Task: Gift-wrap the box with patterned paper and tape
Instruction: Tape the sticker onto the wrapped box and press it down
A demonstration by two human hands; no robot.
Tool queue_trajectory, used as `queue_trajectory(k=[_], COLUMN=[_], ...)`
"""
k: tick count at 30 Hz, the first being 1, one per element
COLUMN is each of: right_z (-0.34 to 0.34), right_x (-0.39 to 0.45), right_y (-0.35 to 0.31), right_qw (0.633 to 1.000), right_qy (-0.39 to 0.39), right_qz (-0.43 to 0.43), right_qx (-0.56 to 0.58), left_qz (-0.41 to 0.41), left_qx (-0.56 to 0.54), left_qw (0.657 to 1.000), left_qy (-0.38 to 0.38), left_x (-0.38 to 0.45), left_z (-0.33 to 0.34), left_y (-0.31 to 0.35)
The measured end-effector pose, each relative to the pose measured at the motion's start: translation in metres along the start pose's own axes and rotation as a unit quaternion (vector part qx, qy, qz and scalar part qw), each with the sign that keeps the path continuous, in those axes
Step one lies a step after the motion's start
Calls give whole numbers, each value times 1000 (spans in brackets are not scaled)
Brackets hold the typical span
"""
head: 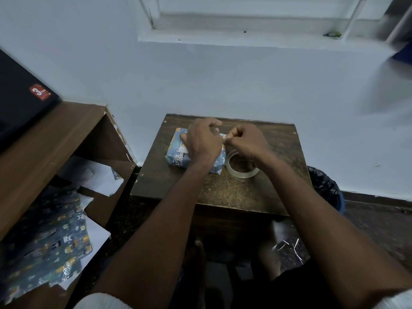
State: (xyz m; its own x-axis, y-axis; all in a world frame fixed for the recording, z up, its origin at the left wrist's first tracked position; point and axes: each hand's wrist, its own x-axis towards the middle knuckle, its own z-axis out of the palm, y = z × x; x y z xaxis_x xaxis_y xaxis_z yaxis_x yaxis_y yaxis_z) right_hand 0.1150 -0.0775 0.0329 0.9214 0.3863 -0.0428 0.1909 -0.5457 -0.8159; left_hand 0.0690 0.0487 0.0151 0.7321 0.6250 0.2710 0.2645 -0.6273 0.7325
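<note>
In the head view a small dark wooden table point(223, 190) stands against a pale blue wall point(223, 81) at the centre of the frame, and the box point(178, 156), already covered in blue patterned paper, lies on the table's far left part. The left hand point(204, 141) rests over the top of the box with its fingers curled, hiding much of the wrapping; whether they pinch anything cannot be told. The right hand point(245, 141) hovers just beside it at the box's right end, fingers curled tight and pinching a short piece of clear tape point(224, 137) between the two hands. A roll of clear tape point(242, 167) lies flat on the table touching the box's right side, partly hidden under the right wrist. At the left of the frame a brown shelf unit point(44, 134) holds loose sheets of patterned paper point(51, 241) and white sheets point(98, 177), with a black object bearing a red sticker point(22, 94) on its top in the upper left. A bin lined with a black bag point(325, 186) stands at the table's right edge, and a white window sill point(234, 39) runs across the top.
</note>
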Motion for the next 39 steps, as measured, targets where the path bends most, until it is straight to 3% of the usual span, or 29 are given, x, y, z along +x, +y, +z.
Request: queue_trajectory(k=[8, 12, 16, 20, 25, 29, 35, 39], right_z=[-40, -42, -37, -51, -75, -80, -81, -85], right_x=[-32, -45, -48, -49, -52, -50, -47, -47], right_y=[5, 13, 20, 17, 16, 21, 25, 22], right_qw=[955, 937, 930, 954, 982, 984, 980, 975], right_qy=[-196, -215, -160, -119, -108, -125, -159, -168], right_qz=[-70, -86, -134, -157, -127, -123, -108, -104], right_qx=[-213, -262, -302, -224, -89, -31, 43, 98], left_qz=[66, 60, 57, 48, 71, 63, 86, 42], left_qx=[-54, -44, -54, -82, -114, -130, -173, -222], left_qw=[983, 977, 977, 977, 979, 980, 965, 956], left_qy=[-161, -198, -199, -188, -151, -134, -176, -186], left_x=[-22, -35, -46, -64, -81, -74, -61, -51], left_z=[-14, -18, -26, -39, -47, -45, -38, -35], left_y=[13, 15, 19, 22, 23, 31, 34, 32])
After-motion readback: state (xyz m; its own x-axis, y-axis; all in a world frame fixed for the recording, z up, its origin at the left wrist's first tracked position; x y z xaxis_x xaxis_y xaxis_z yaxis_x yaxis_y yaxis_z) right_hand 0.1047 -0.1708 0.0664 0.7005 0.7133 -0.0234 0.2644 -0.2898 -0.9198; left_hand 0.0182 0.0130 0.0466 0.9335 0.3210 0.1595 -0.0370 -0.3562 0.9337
